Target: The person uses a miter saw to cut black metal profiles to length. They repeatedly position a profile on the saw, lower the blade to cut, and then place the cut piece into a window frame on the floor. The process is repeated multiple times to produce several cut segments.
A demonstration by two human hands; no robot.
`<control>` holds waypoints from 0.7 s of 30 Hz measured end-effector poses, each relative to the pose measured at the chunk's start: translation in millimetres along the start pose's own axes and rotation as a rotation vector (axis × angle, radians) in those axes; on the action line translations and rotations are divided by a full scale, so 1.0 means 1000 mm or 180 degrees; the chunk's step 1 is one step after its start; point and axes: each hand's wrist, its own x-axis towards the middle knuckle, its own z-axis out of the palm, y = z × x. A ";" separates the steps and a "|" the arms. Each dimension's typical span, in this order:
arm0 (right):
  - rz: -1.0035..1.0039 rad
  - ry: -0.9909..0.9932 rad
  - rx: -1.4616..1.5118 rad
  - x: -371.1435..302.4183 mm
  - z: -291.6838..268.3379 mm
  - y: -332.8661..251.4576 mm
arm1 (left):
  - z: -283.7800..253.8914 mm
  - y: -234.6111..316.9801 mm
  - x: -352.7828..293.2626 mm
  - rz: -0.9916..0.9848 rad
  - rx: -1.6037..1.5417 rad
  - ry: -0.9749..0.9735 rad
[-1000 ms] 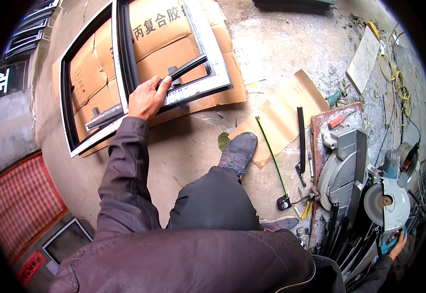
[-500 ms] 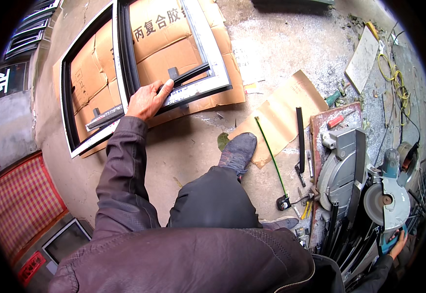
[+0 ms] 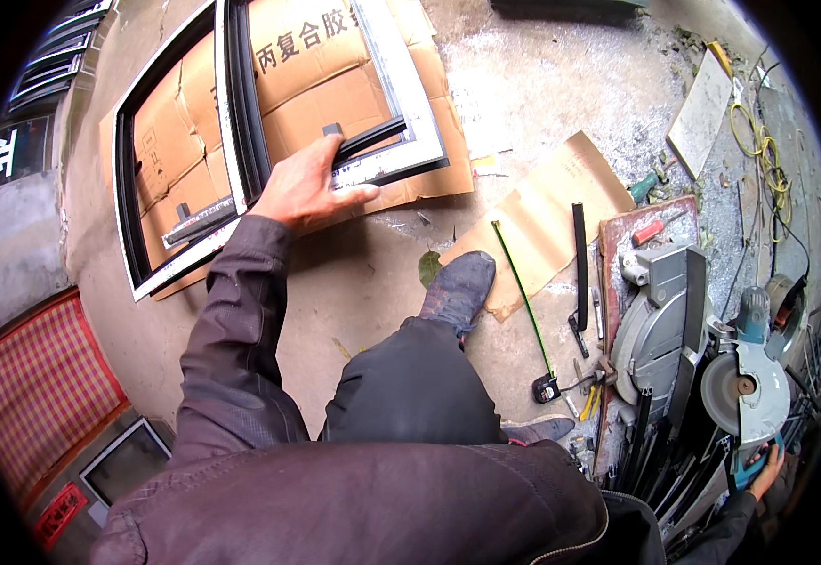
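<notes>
My left hand (image 3: 305, 190) rests on the near side of a black-and-white window frame (image 3: 420, 118). Its fingers stretch over a black profile strip (image 3: 373, 138) lying at the frame's near right corner, and the thumb sticks out to the right, apart from them. Part of the strip is hidden under the hand. A second short strip (image 3: 201, 222) lies in the frame's left opening. At the lower right edge, my right hand (image 3: 768, 473) is closed around the blue handle (image 3: 745, 469) of a mitre saw (image 3: 754, 395) with a round blade.
Flattened cardboard (image 3: 321, 80) lies under the frame. A brown sheet (image 3: 547, 221), an extended tape measure (image 3: 545, 388) and a black strip (image 3: 579, 264) lie on the floor by my shoe (image 3: 460, 287). A red-handled screwdriver (image 3: 651, 231) and a yellow cable (image 3: 764, 155) are further right.
My left thumb has lifted off the strip and spread out to the right, and the hand has shifted slightly right. The right hand stays on the saw handle.
</notes>
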 end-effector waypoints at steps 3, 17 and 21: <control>-0.0024 0.0010 0.0093 0.000 0.004 0.001 | 0.000 0.000 0.014 0.0122 0.0262 -0.0157; -0.0015 -0.0120 0.0005 0.004 0.001 0.000 | 0.006 -0.011 0.023 0.0188 0.0255 -0.0237; 0.0001 -0.0060 -0.0048 0.002 0.005 -0.001 | 0.014 -0.018 0.019 0.0276 0.0351 -0.0002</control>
